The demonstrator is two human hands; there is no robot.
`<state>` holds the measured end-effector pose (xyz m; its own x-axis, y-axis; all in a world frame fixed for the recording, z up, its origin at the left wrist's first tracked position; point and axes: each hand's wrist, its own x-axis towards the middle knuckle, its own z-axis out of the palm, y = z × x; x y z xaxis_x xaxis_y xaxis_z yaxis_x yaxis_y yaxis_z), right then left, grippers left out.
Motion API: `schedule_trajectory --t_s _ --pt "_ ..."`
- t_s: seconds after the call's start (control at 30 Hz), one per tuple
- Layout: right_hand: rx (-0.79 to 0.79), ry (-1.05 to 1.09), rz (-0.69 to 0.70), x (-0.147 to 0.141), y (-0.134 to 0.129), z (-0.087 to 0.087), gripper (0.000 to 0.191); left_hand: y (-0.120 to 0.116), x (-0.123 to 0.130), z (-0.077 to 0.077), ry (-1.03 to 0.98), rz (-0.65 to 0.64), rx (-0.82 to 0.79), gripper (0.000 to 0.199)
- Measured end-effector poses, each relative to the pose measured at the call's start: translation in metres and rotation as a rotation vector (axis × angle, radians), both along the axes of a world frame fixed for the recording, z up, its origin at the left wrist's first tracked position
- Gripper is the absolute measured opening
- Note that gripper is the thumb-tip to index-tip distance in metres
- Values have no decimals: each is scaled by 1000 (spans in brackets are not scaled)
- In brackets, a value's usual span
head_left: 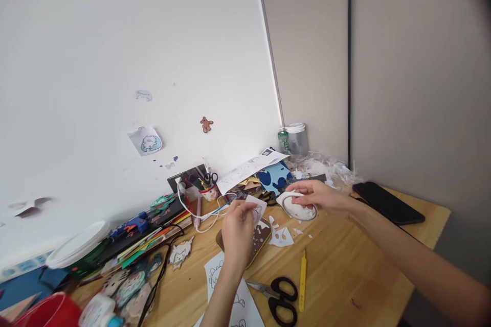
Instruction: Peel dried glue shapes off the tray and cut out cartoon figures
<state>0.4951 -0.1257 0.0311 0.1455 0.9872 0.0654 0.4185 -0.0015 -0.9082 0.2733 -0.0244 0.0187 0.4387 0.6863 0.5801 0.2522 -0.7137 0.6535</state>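
Observation:
My left hand [237,230] is closed in a pinch on a small piece of paper [258,208] with a line drawing, above a brown tray-like board [259,240]. My right hand [312,193] grips a roll of tape [313,213], a thin pale ring, with its fingers on the upper rim. White paper scraps [282,237] lie on the table below and between the hands. Closer to me are black-handled scissors [282,296], a yellow craft knife [303,283] and a sheet with outline drawings [243,306], partly covered by my left forearm.
A black phone [387,202] lies at the right. At the back stand a pen cup [209,192], a lidded jar [297,139] and crumpled clear plastic [326,166]. A white-lidded tub [79,245], a red bucket [49,311] and a blue glue gun [134,224] crowd the left.

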Motion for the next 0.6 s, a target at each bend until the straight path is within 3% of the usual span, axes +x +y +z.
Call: schedule_trajectory --t_s 0.17,0.33,0.43,0.53,0.6 --pt "119 150 13 -45 -21 8 48 -19 -3 2 85 -15 105 19" --pt "227 65 -25 -70 -24 6 36 -32 -7 9 162 -92 261 16" --pt "357 -97 -230 -82 -28 4 34 -34 -8 12 164 -72 311 11" --pt "632 -322 -535 -98 -36 -6 15 -35 -8 12 140 -41 372 11" --pt "793 -412 -638 -111 -43 -16 8 -36 -9 12 123 -24 426 12"
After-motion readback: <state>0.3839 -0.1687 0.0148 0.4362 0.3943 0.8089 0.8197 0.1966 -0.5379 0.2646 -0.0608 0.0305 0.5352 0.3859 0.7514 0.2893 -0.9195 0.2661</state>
